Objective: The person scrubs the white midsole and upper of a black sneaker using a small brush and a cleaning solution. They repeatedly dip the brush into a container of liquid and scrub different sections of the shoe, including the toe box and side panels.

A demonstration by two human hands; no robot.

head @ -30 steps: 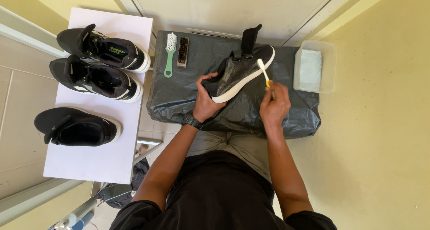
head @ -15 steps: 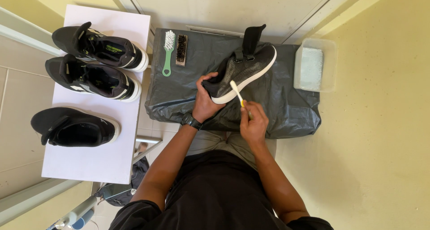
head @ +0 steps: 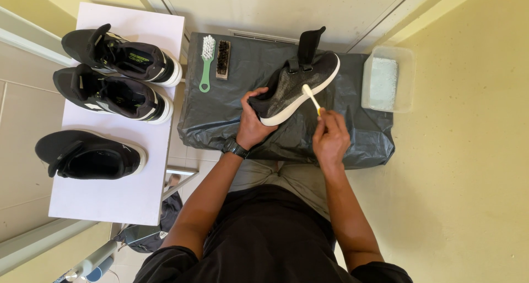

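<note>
My left hand (head: 252, 123) grips the toe end of a dark grey sneaker (head: 295, 85) with a white sole, held tilted over a black plastic sheet (head: 220, 112). My right hand (head: 330, 137) holds a small yellow-handled toothbrush (head: 311, 97), whose white head touches the sneaker's side near the sole. A black watch is on my left wrist.
A green-handled white brush (head: 207, 60) and a brown bristle brush (head: 223, 58) lie at the sheet's far left. A clear plastic tub (head: 386, 79) of pale liquid stands to the right. Three black sneakers (head: 113, 93) rest on a white board (head: 110, 195) at the left.
My right hand and the toothbrush went down and left along the sole, then came back up to the right. The sneaker tilted slightly; the left hand kept its grip.
</note>
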